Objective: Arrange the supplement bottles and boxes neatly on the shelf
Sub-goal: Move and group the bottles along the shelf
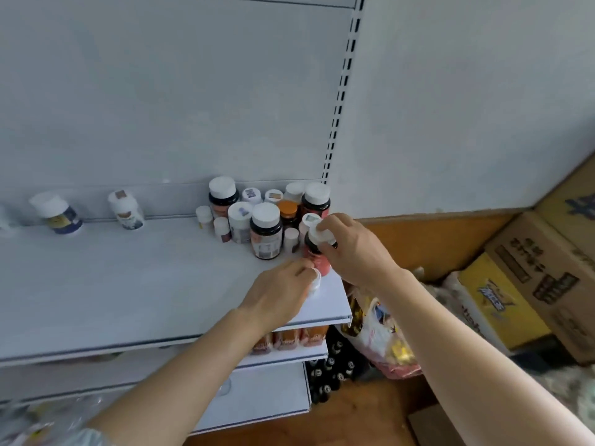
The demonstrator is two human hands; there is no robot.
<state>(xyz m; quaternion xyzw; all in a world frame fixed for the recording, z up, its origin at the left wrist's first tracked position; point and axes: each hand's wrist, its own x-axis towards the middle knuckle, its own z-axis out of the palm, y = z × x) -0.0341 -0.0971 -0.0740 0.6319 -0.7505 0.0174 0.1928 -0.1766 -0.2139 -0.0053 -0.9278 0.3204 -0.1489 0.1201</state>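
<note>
A white shelf [135,284] carries a cluster of several supplement bottles [266,230] at its right end, most with white caps, one with an orange cap [287,210]. My right hand [352,249] grips the white cap of a dark bottle with a pink label [317,254] at the front right of the cluster. My left hand [280,292] holds a small white bottle [314,284] just in front of it, near the shelf's right front corner. Two more white-capped bottles [58,212] [126,206] stand apart at the back left.
Lower shelves hold orange boxes [289,339] and dark bottles [328,371]. On the floor at the right lie a plastic bag of goods [380,336] and stacked cardboard cartons [531,278]. A slotted upright [341,91] bounds the shelf's right side.
</note>
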